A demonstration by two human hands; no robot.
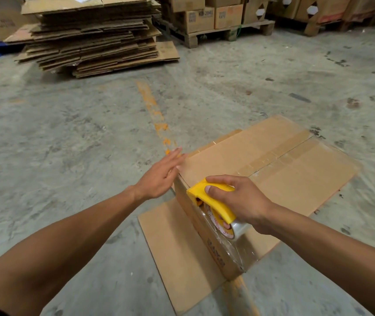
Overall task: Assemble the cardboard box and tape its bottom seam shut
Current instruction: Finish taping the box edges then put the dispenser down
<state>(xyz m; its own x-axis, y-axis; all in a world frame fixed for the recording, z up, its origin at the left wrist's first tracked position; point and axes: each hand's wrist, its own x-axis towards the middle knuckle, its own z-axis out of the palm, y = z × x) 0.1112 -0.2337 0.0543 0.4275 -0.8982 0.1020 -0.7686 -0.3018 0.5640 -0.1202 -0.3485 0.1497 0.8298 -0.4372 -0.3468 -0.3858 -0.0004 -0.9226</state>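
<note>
A brown cardboard box (296, 169) stands upside down on the concrete floor, its bottom flaps folded flat and facing up. Clear tape (280, 153) runs along the centre seam. My right hand (239, 199) grips a yellow tape dispenser (213, 199) with a roll of clear tape, pressed at the box's near top edge where tape comes down the side wall. My left hand (161, 174) is open, fingers spread, hovering at the box's left corner. One loose flap (177, 252) of the box lies flat on the floor in front.
A tall stack of flattened cartons (93, 37) sits at the back left. Wooden pallets with packed boxes (204, 17) line the back wall. A worn orange line (154, 110) runs across the grey floor toward the box.
</note>
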